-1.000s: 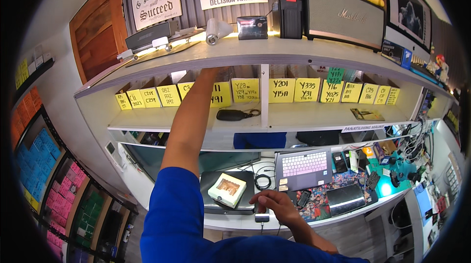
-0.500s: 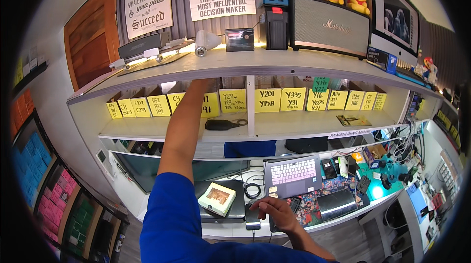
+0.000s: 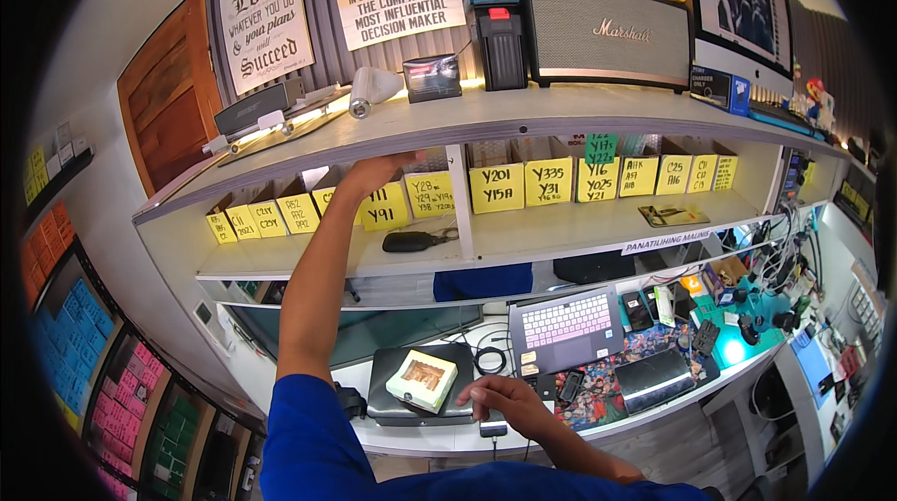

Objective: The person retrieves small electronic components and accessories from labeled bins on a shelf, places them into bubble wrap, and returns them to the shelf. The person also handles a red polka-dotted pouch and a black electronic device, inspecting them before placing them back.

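Observation:
My left hand (image 3: 381, 171) is at the top of a yellow-labelled box (image 3: 384, 206) in the shelf's left compartment. Its visible fingers stretch right, toward the neighbouring yellow-labelled box (image 3: 431, 195); no held thing shows, and the fingertips are partly lost in the shelf's shade. Over the desk's front edge hovers my right hand (image 3: 509, 405), fingers loosely bent and apart, with nothing in it. Close by it are a phone (image 3: 493, 428) with a cable and a small cream box (image 3: 422, 380) with a window, lying on a black case (image 3: 386, 391).
A black pouch-like item (image 3: 411, 241) lies on the shelf below the boxes, left of the upright divider (image 3: 457, 202). An open laptop (image 3: 568, 328) stands on the desk. Cables and tools crowd the right side. The upper shelf (image 3: 505, 118) overhangs the row of boxes.
My left hand, hidden inside the compartment before, has drawn back and now shows over the box front. My right hand stays bent over the desk. The view has shifted and tilted slightly.

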A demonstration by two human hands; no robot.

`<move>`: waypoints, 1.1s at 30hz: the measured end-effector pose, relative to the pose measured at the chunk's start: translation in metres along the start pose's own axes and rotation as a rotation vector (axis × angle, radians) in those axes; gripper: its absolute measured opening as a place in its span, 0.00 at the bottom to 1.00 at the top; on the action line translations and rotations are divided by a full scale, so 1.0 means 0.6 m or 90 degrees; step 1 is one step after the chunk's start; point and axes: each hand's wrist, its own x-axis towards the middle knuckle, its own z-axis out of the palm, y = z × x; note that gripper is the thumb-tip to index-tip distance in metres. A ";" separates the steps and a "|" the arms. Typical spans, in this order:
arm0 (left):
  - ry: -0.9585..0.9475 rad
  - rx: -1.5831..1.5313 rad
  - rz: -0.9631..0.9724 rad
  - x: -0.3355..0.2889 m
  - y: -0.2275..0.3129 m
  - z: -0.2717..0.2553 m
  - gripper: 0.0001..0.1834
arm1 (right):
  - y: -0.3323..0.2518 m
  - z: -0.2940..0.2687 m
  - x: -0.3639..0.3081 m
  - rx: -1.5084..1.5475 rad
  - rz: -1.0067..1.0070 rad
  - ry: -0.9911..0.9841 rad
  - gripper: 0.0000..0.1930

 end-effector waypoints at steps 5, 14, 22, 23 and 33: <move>0.062 0.013 0.120 -0.049 -0.022 0.014 0.21 | 0.008 0.007 0.018 -0.007 0.003 0.003 0.16; 0.210 0.307 0.534 -0.188 -0.003 -0.037 0.38 | -0.030 0.067 0.094 -0.041 -0.071 0.060 0.14; 0.329 -0.262 0.198 -0.503 -0.079 -0.004 0.23 | -0.069 0.133 0.152 -0.303 -0.382 0.188 0.36; 0.336 -0.349 0.144 -0.531 -0.080 0.001 0.23 | -0.062 0.145 0.157 -0.303 -0.352 0.149 0.40; 0.225 -0.613 -0.255 -0.626 -0.090 0.075 0.18 | 0.031 0.194 0.145 -0.254 0.117 0.048 0.27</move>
